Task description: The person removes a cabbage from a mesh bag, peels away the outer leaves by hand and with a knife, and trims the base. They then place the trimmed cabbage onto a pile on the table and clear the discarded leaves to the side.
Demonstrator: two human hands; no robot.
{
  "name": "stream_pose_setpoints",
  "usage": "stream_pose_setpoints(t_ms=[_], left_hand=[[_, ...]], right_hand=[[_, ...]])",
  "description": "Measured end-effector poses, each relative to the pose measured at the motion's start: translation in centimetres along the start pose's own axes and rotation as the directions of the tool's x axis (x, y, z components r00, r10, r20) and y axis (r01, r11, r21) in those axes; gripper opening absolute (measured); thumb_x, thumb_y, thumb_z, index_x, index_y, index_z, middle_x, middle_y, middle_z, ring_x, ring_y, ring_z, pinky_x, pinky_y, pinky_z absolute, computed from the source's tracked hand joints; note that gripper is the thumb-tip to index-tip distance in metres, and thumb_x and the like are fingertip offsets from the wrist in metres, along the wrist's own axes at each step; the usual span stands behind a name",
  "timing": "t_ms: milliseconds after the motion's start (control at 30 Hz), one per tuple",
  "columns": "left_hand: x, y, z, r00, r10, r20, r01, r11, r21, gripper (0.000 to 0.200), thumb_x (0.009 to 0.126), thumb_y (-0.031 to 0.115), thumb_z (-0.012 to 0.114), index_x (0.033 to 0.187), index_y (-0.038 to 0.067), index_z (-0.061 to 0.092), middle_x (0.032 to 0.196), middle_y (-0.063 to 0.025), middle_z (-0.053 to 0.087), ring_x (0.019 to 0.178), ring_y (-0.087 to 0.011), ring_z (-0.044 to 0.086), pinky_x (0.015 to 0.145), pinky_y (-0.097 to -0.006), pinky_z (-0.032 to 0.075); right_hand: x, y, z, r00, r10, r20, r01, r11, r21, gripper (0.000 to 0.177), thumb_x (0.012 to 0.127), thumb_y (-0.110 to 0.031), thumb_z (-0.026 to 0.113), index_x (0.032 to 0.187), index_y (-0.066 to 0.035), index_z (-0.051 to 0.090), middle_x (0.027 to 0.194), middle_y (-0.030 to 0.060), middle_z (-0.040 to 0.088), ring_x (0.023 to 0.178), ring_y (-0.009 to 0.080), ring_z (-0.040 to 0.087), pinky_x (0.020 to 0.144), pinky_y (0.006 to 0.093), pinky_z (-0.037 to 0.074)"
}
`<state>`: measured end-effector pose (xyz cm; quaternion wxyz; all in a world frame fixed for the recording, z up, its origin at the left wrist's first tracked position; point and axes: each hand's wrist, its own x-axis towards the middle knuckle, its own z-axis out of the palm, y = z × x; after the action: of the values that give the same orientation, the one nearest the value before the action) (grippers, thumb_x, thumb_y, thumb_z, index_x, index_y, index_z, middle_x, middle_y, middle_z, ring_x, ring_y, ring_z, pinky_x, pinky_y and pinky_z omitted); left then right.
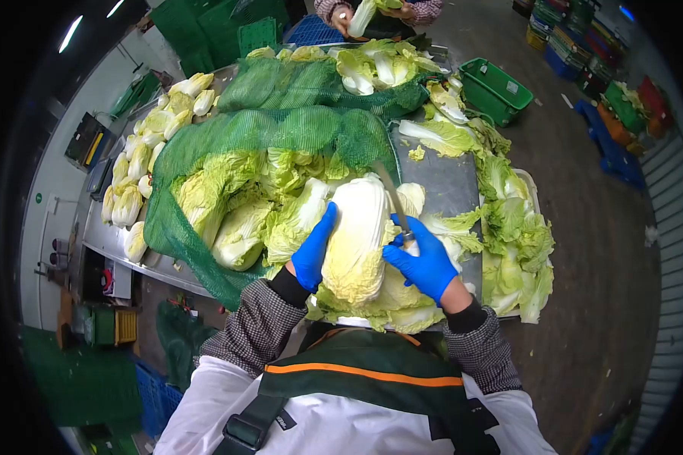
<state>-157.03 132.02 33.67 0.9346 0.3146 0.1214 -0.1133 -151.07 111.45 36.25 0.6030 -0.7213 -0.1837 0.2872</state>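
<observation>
A large, pale napa cabbage (357, 235) stands in front of me, its white base pointing away and its yellow-green leaf end toward me. My left hand (312, 255), in a blue glove, is pressed along its left side and holds it. On the other side, my right hand (425, 262), also gloved in blue, is closed around the handle of a knife (391, 194), and its blade points up and away. That hand is close against the cabbage's right side. Loose leaves (395, 303) lie beneath. To the left, untrimmed cabbages (239, 235) lie in an open green mesh sack (178, 159).
Trimmed cabbages (140, 159) are piled at the table's left. Cut-off leaves (512, 235) heap along the right edge, over a pale bin. A green crate (496, 91) stands at the back right. Across the table, another person's hands (341, 19) hold a cabbage.
</observation>
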Motion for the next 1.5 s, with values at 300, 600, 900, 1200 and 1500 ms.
stream_pose_setpoints(t_ms=[300,600,900,1200,1500], left_hand=[[-1.3,-1.4,-2.6,0.999,-0.033,0.017,0.036,0.970,-0.239,0.079,0.089,0.063,0.042,0.143,0.007,0.031,0.139,-0.0147,0.044,0.123,-0.0303,0.047,0.102,-0.0455,0.041],[-2.6,3.7,-3.7,0.999,0.043,0.022,-0.047,0.979,0.199,0.072,0.093,0.058,0.039,0.145,0.009,0.028,0.145,-0.0130,0.036,0.130,-0.0266,0.041,0.107,-0.0418,0.034],[-9.7,12.7,-6.9,0.921,0.359,0.151,-0.387,0.885,0.259,0.072,0.093,0.038,0.053,0.147,0.006,0.017,0.146,-0.0144,0.033,0.129,-0.0270,0.043,0.106,-0.0395,0.036],[-22.0,35.4,-24.3,0.775,0.581,-0.249,-0.588,0.807,0.052,0.054,0.091,0.037,0.058,0.134,0.007,0.045,0.129,-0.0092,0.056,0.115,-0.0223,0.056,0.101,-0.0381,0.043],[-26.7,50.2,-55.0,0.486,0.574,-0.659,-0.709,0.700,0.086,0.055,0.080,0.047,0.068,0.126,0.022,0.053,0.115,-0.0048,0.063,0.106,-0.0255,0.059,0.088,-0.0557,0.044]], right_hand=[[0.7,1.0,1.6,0.960,-0.207,-0.189,0.117,0.908,-0.403,0.059,0.076,-0.019,0.061,0.131,-0.014,0.044,0.089,0.0216,0.063,0.083,0.0387,0.062,0.073,0.0425,0.050],[3.5,-1.4,3.5,0.988,0.089,-0.125,-0.098,0.993,-0.069,0.064,0.081,-0.042,0.069,0.129,-0.004,0.048,0.095,0.0118,0.063,0.080,0.0223,0.061,0.076,0.0344,0.050],[12.9,-2.2,16.0,0.927,-0.351,-0.131,0.361,0.930,0.065,0.050,0.091,-0.026,0.059,0.133,-0.003,0.043,0.112,0.0074,0.058,0.091,0.0138,0.059,0.078,0.0274,0.050],[15.6,-8.4,26.6,0.990,-0.132,-0.051,0.135,0.989,0.055,0.039,0.092,-0.015,0.054,0.128,-0.006,0.047,0.075,0.0048,0.061,0.045,0.0039,0.045,0.038,0.0187,0.038],[15.5,-2.5,26.9,0.956,0.055,-0.287,-0.054,0.998,0.012,0.032,0.093,-0.018,0.051,0.123,-0.007,0.049,0.067,0.0057,0.058,0.040,0.0062,0.044,0.034,0.0216,0.037]])
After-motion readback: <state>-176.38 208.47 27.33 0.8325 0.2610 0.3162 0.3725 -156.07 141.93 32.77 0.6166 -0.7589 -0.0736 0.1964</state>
